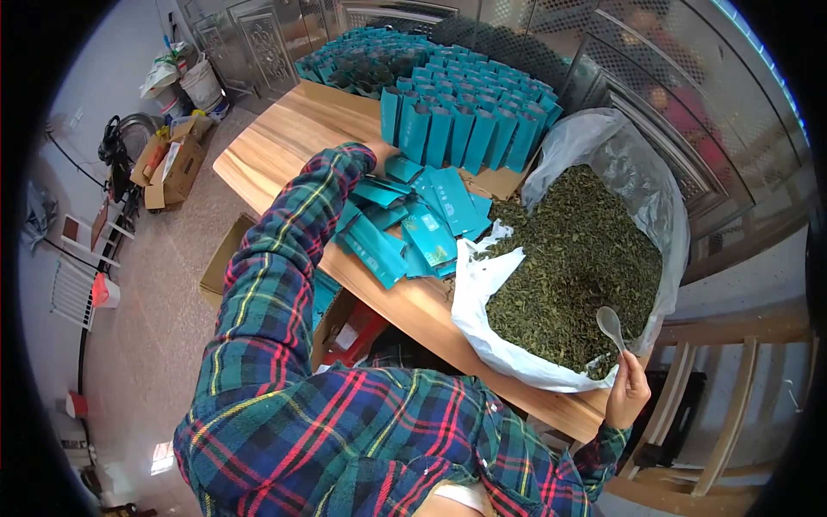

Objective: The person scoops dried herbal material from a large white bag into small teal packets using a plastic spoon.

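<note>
1. At the plastic bag's point(534, 364) near right edge: spoon point(610, 326), bowl over the dried leaves point(577, 250) in the bag; contact unclear.
2. Just outside that edge: right hand point(630, 392), fingers pinched around the spoon's handle.
3. Left of the bag: loose teal pouches point(431, 231) lay in an overlapping pile.
4. Farther left of the bag, by the pile's far end: left hand point(390, 158), partly hidden by the sleeve point(349, 162); couldn't tell openness or grip.
5. Behind and left of the bag: upright pouches point(469, 131) stood in rows.
6. Under the bag: wooden table point(284, 142).
</note>
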### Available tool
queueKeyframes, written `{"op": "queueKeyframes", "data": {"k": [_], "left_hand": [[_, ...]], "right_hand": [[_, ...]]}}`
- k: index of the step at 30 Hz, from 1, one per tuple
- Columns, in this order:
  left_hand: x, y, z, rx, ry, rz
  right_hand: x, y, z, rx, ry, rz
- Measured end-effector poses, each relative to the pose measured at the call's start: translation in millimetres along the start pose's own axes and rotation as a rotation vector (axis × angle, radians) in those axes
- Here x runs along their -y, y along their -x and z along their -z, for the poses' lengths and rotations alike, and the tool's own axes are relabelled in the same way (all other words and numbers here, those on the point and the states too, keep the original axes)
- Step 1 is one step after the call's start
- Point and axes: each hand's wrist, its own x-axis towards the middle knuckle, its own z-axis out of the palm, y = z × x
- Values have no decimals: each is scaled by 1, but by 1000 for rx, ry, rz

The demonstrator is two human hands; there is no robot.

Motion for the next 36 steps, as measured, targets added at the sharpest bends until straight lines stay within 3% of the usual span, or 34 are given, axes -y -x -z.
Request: {"op": "queueKeyframes", "data": {"k": [9,12,17,25,28,32,36], "left_hand": [[-14,18,21,78,-4,12],[-15,22,23,48,67,-93],[-25,28,32,70,67,-96],[-35,67,70,-245,9,-181],[-72,94,81,-469,314,-328],[-159,133,95,-398,516,-378],[-235,146,75,-452,822,-511]], "right_hand": [[-4,-1,-3,6,-62,-34],[-1,-6,-7,3,-104,-17],[9,-10,-6,26,-72,4],[8,-13,-4,25,-85,4],[4,-13,-6,21,-53,7],[5,-19,-12,8,-29,35],[4,-28,-5,75,-26,14]]}}
